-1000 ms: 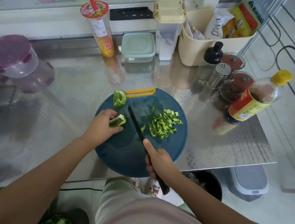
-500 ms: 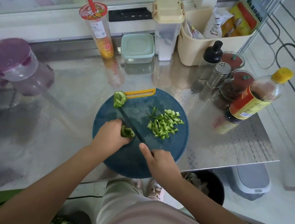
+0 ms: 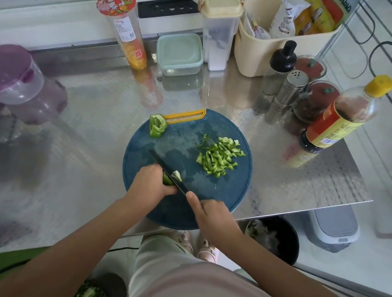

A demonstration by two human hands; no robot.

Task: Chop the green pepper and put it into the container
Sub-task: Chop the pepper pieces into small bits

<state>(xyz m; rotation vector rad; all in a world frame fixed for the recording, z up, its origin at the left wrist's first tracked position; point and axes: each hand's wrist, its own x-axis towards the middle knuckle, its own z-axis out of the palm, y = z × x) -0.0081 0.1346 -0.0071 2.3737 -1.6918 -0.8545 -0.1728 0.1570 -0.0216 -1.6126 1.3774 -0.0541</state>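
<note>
A round blue cutting board (image 3: 234, 191) lies on the steel counter. My left hand (image 3: 150, 184) holds a green pepper piece (image 3: 167, 179) down on the board's near left. My right hand (image 3: 208, 213) grips the handle of a black knife (image 3: 167, 168), forefinger along its spine; the blade rests across the pepper piece, and a cut slice (image 3: 177, 175) sits against it. A pile of chopped pepper strips (image 3: 219, 156) lies on the board's right side. Another uncut pepper chunk (image 3: 157, 125) sits at the board's far left edge. A lidded pale green container (image 3: 179, 54) stands at the back.
A drink cup with red straw (image 3: 122, 27), a tall white canister (image 3: 219, 23), a beige basket (image 3: 261, 49), shakers (image 3: 290, 88) and a sauce bottle (image 3: 337, 118) crowd the back and right. A purple-lidded jug (image 3: 5, 81) stands left. A black bin (image 3: 275, 237) sits below the counter edge.
My left hand drew the pepper piece toward the board's near side. The knife followed, came down across it, and a slice has come off.
</note>
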